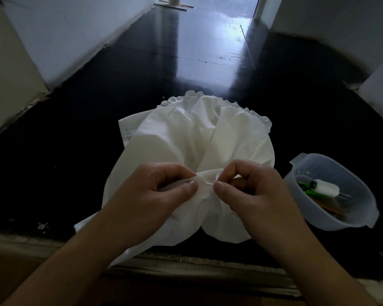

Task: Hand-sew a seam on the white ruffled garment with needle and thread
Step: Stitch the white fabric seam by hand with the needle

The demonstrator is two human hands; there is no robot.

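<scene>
Head view looks down on a white ruffled garment [192,138] spread over a dark, glossy worktop [80,133], its frilled edge lying at about twelve o'clock and its near folds gathered up at the centre between two hands. The left hand [155,195] has its thumb and forefinger closed on a small raised fold of the cloth, holding the seam line taut. The right hand [250,191] sits just beside it at three o'clock of that fold, fingers curled and pinched on a thin needle [209,183] whose visible length lies across the fold, pointing toward the left thumb. The thread itself is too fine to make out in this dim light, so whether it trails slack or tight cannot be told.

The step in hand looks like driving or drawing the needle through the pinched fold. To do it well, the left fingers should keep the two layers flat and level so the needle takes both evenly, and stay clear of the tip's path. The right should push along the needle's own line, not bend it, take a short bite of cloth, then pull until the stitch lies snug without puckering the fabric.

At three to four o'clock, well apart from the garment, a translucent plastic bowl [363,224] holds a white thread spool [325,188] and something green [307,189]
</scene>
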